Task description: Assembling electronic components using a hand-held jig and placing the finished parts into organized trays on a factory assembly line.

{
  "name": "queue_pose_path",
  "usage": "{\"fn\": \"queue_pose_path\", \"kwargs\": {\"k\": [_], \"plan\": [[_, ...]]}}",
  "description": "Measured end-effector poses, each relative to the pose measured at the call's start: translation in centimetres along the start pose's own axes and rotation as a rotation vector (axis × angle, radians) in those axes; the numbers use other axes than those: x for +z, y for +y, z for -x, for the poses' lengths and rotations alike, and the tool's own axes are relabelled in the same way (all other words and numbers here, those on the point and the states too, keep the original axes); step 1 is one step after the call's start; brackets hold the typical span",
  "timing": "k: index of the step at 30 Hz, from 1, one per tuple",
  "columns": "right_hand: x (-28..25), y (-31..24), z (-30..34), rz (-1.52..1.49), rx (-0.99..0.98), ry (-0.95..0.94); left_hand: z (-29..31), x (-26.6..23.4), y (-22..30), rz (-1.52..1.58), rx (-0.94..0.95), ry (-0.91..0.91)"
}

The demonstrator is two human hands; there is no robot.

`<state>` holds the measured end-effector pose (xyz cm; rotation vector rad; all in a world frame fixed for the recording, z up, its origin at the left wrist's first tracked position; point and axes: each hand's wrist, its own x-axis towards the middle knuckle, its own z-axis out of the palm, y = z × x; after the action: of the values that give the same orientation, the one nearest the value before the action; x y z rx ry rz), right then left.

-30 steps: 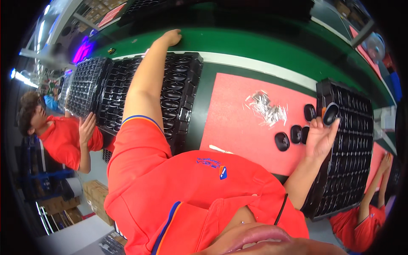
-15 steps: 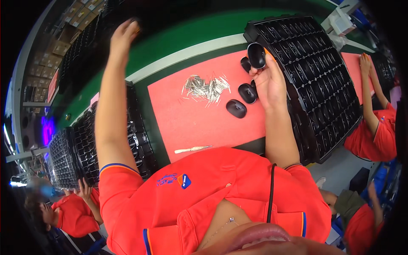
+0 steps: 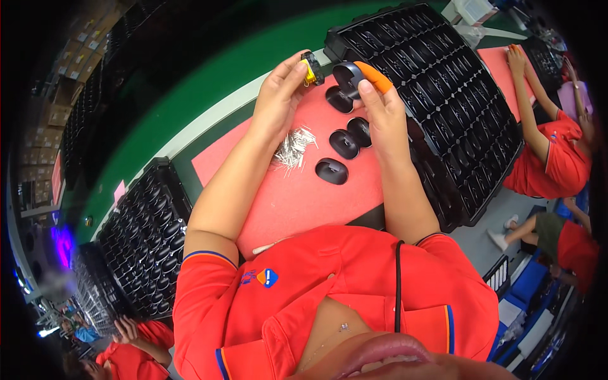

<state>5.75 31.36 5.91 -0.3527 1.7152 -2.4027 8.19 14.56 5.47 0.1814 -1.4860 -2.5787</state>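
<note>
Carefully, above the far edge of a pink mat [image 3: 285, 206], I hold a part in each hand. My left hand [image 3: 278, 98] is clamped, thumb against fingers, on a small black-and-yellow part [image 3: 311, 69]. My right hand [image 3: 384, 117], an orange finger cover [image 3: 375, 76] on one finger, grips a black oval shell [image 3: 348, 76] by its edge; the two parts are near each other but apart. In view just below the gripped shell lies another black shell [image 3: 337, 99]; I cannot tell whether they touch. Three more shells [image 3: 332, 171] lie nearer me on the mat, to the right of a loose heap of thin silvery pins [image 3: 292, 151]. A black compartment tray [image 3: 437, 95] stands at my right, a second black tray [image 3: 142, 244] at my left, and a green work surface [image 3: 202, 92] runs beyond the mat. At far right, a co-worker in a red shirt [image 3: 554, 158] has both arms stretched toward another pink mat [image 3: 497, 73].
</note>
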Motion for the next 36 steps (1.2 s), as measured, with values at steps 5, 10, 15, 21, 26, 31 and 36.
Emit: {"fn": "queue_pose_path", "kwargs": {"k": [5,10,15,21,26,31,36], "plan": [[-0.2,0.6,-0.1,0.147,-0.123,-0.018,0.2,0.1,-1.2,-0.029,-0.009,-0.024],[0.1,1.4,0.0,0.214,-0.209,0.0,0.6,0.5,-1.1,0.004,-0.094,-0.073],[-0.7,2.2,-0.3,0.357,-0.25,-0.017,0.6,0.6,-1.3,-0.074,-0.014,-0.102],[-0.9,2.2,-0.4,0.409,-0.245,-0.007,0.7,0.7,-1.5,-0.099,0.015,-0.146],[-1.0,2.3,-0.5,0.394,-0.233,-0.008,0.8,0.7,-1.5,-0.084,-0.013,-0.149],[-0.8,1.9,-0.3,0.361,-0.167,0.009,0.8,0.5,-1.7,-0.095,-0.02,-0.153],[-0.7,2.2,-0.4,0.301,-0.217,0.071,0.9,0.6,-1.5,-0.124,-0.023,-0.129]]}}
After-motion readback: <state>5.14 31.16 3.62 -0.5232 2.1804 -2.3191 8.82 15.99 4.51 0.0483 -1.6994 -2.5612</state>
